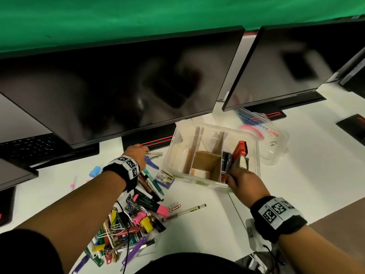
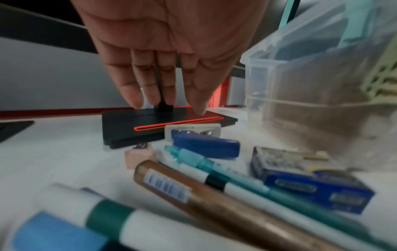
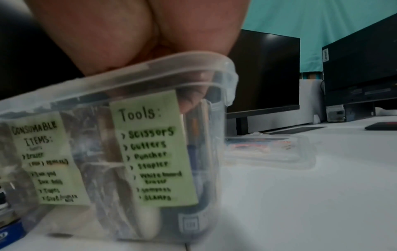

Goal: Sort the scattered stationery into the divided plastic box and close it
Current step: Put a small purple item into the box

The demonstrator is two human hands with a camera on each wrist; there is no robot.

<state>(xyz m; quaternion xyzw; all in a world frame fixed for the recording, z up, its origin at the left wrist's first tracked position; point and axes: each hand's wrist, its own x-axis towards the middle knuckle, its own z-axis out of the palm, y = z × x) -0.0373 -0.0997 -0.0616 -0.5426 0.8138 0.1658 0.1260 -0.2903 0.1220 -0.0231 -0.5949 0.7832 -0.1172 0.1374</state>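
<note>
The clear divided box (image 1: pixel 215 127) stands open mid-desk, with cardboard dividers and green labels; the near right one reads "Tools" (image 3: pixel 150 146). My right hand (image 1: pixel 237 173) reaches over that corner, its fingers (image 3: pixel 189 100) down inside the Tools compartment, curled round a grey-and-white tool (image 1: pixel 242 161) beside an orange one (image 1: pixel 240 148). My left hand (image 1: pixel 145 151) hovers with straight fingers (image 2: pixel 137 95) and holds nothing, just above a blue-and-white puncher (image 2: pixel 206 146) that lies at the monitor's foot. A heap of markers, clips and pens (image 1: pixel 134 218) lies at the near left.
The box's clear lid (image 1: pixel 272 139) lies behind it to the right. A blue staples box (image 1: pixel 165 178) and teal markers (image 2: pixel 214 168) sit between the heap and the box. Dark monitors (image 1: pixel 118 86) and their black feet (image 2: pixel 150 125) line the back of the desk.
</note>
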